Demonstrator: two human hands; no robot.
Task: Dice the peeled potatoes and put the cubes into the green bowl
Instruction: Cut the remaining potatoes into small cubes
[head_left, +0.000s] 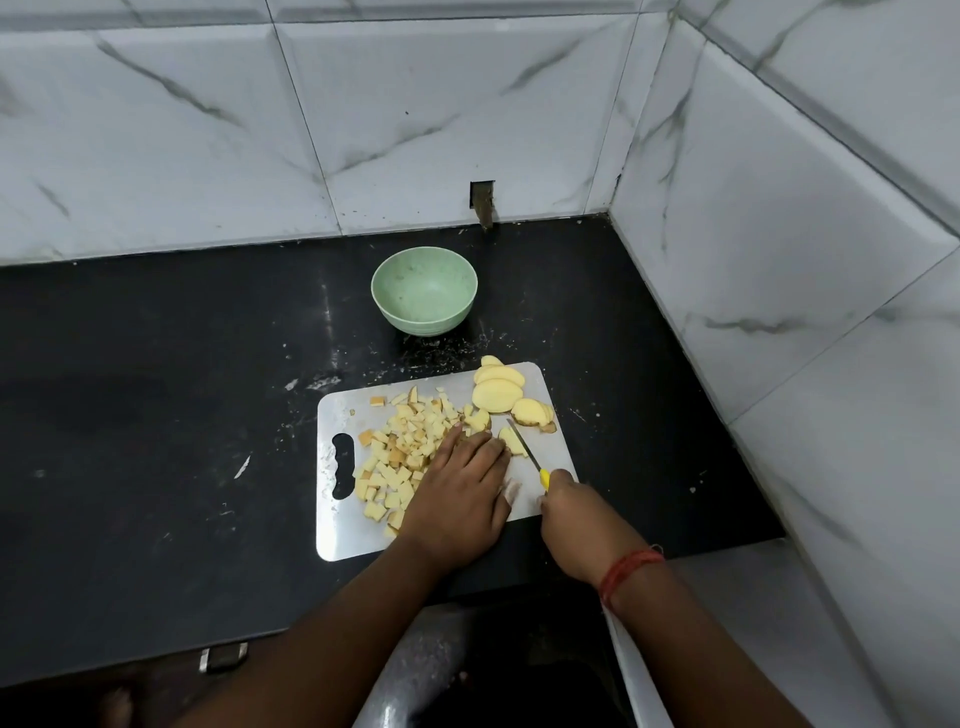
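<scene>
Potato slices (497, 395) wait beside the knife (525, 451), which the right hand (576, 519) grips. Left hand (460, 493) lies flat-fingered, steadying a piece (511, 441) for cutting. Green bowl (424, 290) behind the cutting board (343, 535) holds no cubes (400, 447).

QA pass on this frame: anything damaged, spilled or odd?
Yes: a rectangular hole is cut in the back wall tile just above the counter, edges stained. White flecks dot the counter beside the cutting board. Green bowl holds no cubes.
</scene>
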